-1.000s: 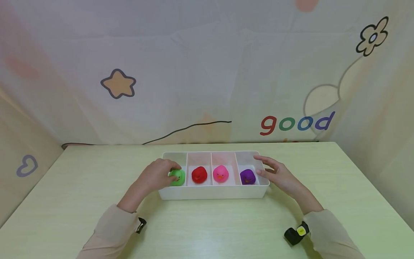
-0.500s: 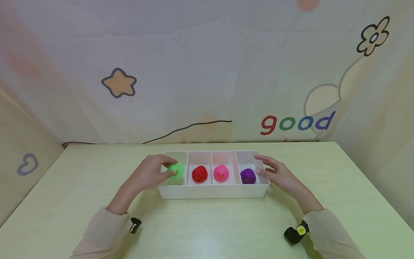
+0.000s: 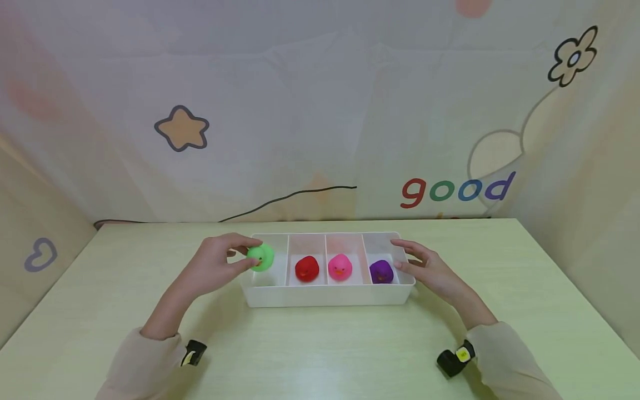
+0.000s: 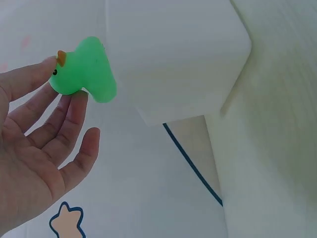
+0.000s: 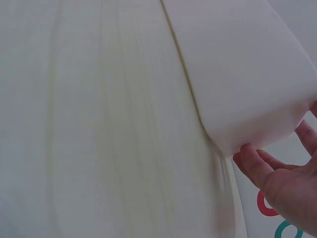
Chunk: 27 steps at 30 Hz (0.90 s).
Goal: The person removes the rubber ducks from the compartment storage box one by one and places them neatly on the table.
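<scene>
My left hand [image 3: 207, 271] pinches a green rubber duck [image 3: 263, 258] between thumb and fingertips, over the left compartment of a white divided box [image 3: 327, 296]. In the left wrist view the duck [image 4: 84, 69] is beside the box's end, with the lower fingers loosely bent beneath it. My right hand [image 3: 442, 280] grips the box's right end, thumb over the rim. From the right wrist, fingers [image 5: 255, 166] lie against the outside of that end wall. Inside the box sit a red duck [image 3: 307, 269], a pink duck [image 3: 340, 268] and a purple duck [image 3: 381, 272], one per compartment.
The box stands on a pale wooden table [image 3: 320, 350]. Behind it hangs a printed cloth [image 3: 300, 111] with a star and the word "good", and cloth also lines both sides. Black wrist devices [image 3: 452, 361] show below the sleeves.
My left hand has lifted the green duck from low in the left compartment and carried it up and left, near the box's left rim. The right hand and the other ducks have stayed put.
</scene>
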Motion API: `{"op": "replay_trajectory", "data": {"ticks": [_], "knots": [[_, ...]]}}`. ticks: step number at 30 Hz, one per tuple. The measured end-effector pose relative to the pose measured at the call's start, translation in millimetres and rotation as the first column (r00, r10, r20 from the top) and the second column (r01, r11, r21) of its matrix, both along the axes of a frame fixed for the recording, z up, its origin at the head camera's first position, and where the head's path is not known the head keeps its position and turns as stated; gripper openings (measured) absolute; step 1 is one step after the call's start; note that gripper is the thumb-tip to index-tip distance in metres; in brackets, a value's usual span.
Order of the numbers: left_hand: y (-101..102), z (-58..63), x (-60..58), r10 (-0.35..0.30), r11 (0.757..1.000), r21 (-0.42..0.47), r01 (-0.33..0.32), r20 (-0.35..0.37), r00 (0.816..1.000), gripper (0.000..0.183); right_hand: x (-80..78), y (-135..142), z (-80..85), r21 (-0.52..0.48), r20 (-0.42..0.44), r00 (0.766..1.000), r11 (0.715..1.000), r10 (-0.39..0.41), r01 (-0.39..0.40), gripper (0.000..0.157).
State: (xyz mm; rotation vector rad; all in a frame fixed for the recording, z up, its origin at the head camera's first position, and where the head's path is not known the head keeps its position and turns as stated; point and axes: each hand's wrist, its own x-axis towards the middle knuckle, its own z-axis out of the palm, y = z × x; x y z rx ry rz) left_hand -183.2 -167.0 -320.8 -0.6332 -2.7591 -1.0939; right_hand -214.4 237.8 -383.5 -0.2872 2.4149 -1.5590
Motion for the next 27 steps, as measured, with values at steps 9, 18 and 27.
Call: {"op": "replay_trajectory", "data": {"ticks": [9, 18, 27], "knots": [[-18, 5.9, 10.0, 0.031, 0.998, 0.061, -0.030, -0.018, 0.999, 0.031, 0.9, -1, 1.5, -0.016, 0.009, 1.000, 1.000, -0.001, 0.001, 0.061], [-35, 1.8, 16.0, 0.038, 0.997, 0.068, -0.037, -0.012, 0.999, 0.030, 1.7, -2, 3.3, -0.009, 0.008, 1.000, 1.000, 0.001, -0.001, 0.061], [-45, -2.6, 24.7, 0.030, 0.998, 0.058, -0.029, -0.007, 1.000, 0.029, 1.3, -2, 2.2, -0.013, 0.001, 1.000, 1.000, -0.003, 0.003, 0.061]]}}
